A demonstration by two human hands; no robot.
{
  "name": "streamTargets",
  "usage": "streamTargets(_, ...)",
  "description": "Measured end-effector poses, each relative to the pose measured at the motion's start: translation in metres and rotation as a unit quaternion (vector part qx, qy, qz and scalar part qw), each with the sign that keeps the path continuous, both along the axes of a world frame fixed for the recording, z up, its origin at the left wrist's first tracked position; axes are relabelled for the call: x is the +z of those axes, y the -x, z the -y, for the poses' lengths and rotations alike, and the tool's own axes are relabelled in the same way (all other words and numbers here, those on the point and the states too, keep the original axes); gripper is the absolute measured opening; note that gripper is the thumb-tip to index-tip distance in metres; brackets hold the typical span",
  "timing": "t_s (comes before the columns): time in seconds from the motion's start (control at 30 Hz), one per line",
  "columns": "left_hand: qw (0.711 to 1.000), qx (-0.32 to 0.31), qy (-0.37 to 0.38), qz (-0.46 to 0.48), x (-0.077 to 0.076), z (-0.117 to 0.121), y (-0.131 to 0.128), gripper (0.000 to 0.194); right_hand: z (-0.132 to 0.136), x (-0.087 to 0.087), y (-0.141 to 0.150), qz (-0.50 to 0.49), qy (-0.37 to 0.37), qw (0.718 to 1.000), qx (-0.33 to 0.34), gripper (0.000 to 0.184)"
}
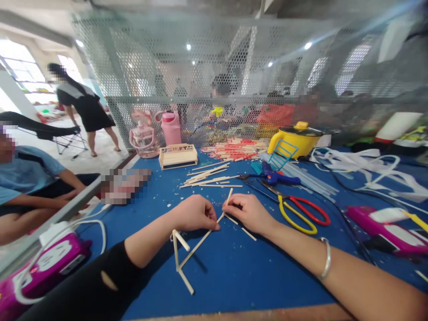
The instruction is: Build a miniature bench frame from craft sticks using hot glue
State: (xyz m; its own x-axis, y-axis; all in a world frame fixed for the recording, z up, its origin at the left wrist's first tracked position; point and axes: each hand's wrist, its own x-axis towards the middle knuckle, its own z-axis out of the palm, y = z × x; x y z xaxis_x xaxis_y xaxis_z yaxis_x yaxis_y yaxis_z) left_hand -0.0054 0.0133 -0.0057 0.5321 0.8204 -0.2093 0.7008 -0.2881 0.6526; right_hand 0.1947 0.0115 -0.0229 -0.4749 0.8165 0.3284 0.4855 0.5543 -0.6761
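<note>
My left hand (pixel 199 213) is closed, its fingertips pinching the long bar of a small frame of pale wooden sticks (pixel 177 252). The frame's other end, with several short sticks joined at angles, extends toward me over the blue table. My right hand (pixel 250 213) pinches a short wooden stick (pixel 230 195), which stands tilted up at the bar's far end. Whether the two are joined there is hidden by my fingers. Beside the right hand a loose stick piece (pixel 249 234) lies on the table.
Behind my hands lie loose sticks (pixel 210 176) and a red-tipped pile (pixel 234 149). A small wooden tray (pixel 178 157) stands back left. To the right are scissors (pixel 301 211), a blue glue gun (pixel 277 176), clear glue sticks (pixel 310 180) and a yellow pot (pixel 296 141). Power strips (pixel 50 267) flank me.
</note>
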Motion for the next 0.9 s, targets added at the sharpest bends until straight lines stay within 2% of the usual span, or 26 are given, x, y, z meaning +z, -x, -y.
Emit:
streamTargets(0.17,0.999,-0.022,0.03,-0.025,0.004,-0.01,-0.003,0.032,0.0,-0.002,-0.002,0.0,-0.005,1.0,0.008,0.024)
streamTargets(0.37,0.999,0.011,-0.033,-0.015,0.003,-0.002,-0.004,0.035,0.003,-0.001,-0.005,-0.005,-0.021,1.0,0.019,0.021)
streamTargets(0.53,0.998,0.031,-0.054,-0.005,0.001,0.006,-0.007,0.028,0.006,0.002,-0.003,0.009,-0.037,0.999,0.013,0.021)
streamTargets(0.9,0.997,0.071,0.004,0.041,0.002,0.014,-0.01,0.021,0.007,0.002,-0.003,0.051,-0.048,0.998,-0.004,0.026)
